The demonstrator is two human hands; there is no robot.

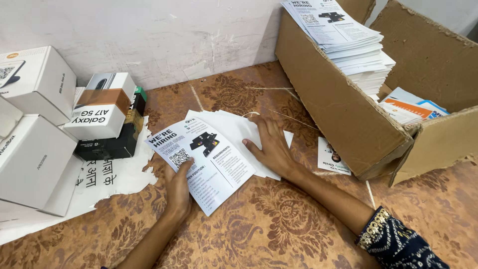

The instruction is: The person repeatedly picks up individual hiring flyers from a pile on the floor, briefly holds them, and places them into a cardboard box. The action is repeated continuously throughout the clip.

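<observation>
both hands work white leaflets: left hand (pixel 178 188) fingers pinch the printed leaflet (pixel 206 162), right hand (pixel 271 144) lies flat on the pile (pixel 239 130).

I see a printed white leaflet (pixel 209 162) with black text, a square code and a small dark picture, lying tilted on top of a fanned pile of blank white sheets (pixel 239 132). My left fingers (pixel 185 167) pinch its lower edge; the pile sits under my right fingers (pixel 261 130).

free: bare tabletop (pixel 279 224) nr front | blocked: L white boxes (pixel 35 149), R cardboard box (pixel 338 99)
</observation>
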